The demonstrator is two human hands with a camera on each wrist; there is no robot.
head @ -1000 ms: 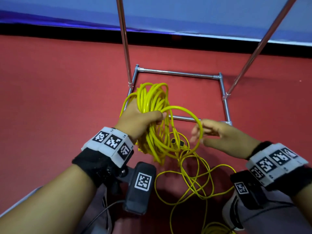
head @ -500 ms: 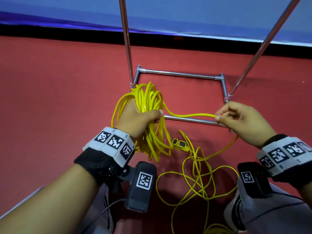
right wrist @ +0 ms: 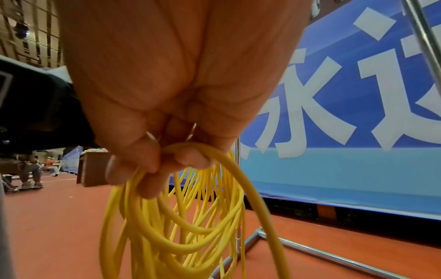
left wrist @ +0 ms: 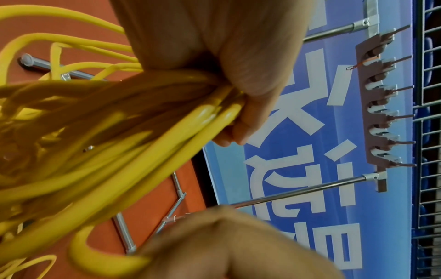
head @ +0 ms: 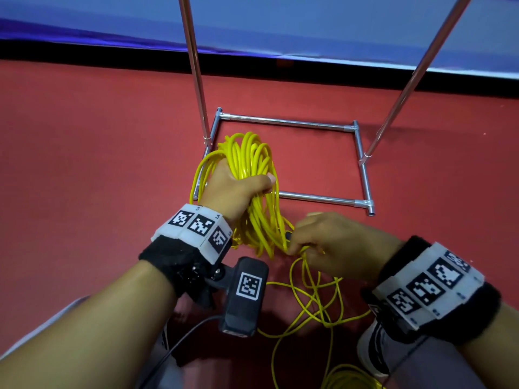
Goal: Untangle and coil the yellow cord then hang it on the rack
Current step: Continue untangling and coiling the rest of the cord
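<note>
Coiling a yellow cord beside a metal rack on a red floor

A blue banner [head: 309, 23] with white lettering stands behind the red floor [head: 84, 150], and the metal rack [head: 286, 123] rests on that floor with two slanting poles rising from its rectangular base; the left wrist view shows a brown hook bar [left wrist: 374, 105] at the top. The yellow cord [head: 252, 169] is mostly gathered into a thick bundle of loops, with the left hand [head: 236, 189] wrapped tightly around it — loose strands trail down to the floor by the person's feet. The right hand [head: 337, 242], just beside the bundle's lower end, pinches a strand between curled fingers, possibly more than one — the view is blurred.
</note>
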